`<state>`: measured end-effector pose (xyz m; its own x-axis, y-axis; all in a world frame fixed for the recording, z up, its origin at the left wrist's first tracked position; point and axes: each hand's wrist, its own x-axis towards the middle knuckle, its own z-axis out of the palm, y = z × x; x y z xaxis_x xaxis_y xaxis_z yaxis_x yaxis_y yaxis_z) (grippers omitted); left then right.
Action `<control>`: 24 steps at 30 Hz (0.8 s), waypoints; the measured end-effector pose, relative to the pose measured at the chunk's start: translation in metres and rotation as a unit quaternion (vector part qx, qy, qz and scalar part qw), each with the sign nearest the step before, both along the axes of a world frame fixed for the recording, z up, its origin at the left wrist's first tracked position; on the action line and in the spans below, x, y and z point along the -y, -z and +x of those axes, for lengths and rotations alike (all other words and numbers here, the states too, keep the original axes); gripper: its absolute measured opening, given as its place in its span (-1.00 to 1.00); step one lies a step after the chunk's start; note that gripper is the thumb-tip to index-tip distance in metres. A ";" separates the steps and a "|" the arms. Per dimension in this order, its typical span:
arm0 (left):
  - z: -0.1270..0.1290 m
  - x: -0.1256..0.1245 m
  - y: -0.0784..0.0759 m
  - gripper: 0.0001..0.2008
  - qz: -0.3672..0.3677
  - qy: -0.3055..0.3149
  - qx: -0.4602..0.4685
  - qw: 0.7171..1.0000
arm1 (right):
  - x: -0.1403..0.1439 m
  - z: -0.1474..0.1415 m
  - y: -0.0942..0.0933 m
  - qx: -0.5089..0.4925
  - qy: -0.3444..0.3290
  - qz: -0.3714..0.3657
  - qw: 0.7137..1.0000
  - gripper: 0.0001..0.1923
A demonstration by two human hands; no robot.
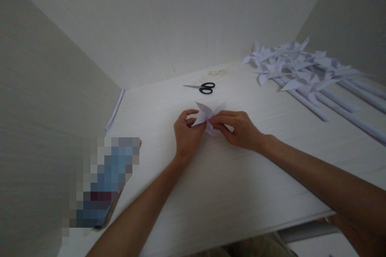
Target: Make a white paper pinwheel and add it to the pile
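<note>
L hand (186, 134) & R hand (238, 128): both grips pinched shut on the folded white paper (208, 117), fingertips meeting mid-bench, forearms angling in from the near edge. Paper sits between the two grips, just above the bench (217, 184). Bare bench all round; scissors (202, 87) beyond, paper pinwheels (301, 70) far right, walls at left & back.

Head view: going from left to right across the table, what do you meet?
Blurred blue patch → left hand → folded white paper held by both hands → right hand → pile of paper pinwheels on sticks.
</note>
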<state>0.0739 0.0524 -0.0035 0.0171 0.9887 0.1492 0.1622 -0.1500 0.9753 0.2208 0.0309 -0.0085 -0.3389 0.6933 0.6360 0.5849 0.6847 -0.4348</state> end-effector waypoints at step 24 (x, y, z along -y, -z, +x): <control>0.000 -0.004 0.003 -0.68 -0.020 -0.036 -0.003 0.999 | -0.001 0.000 0.007 -0.069 0.081 0.020 0.994 -0.90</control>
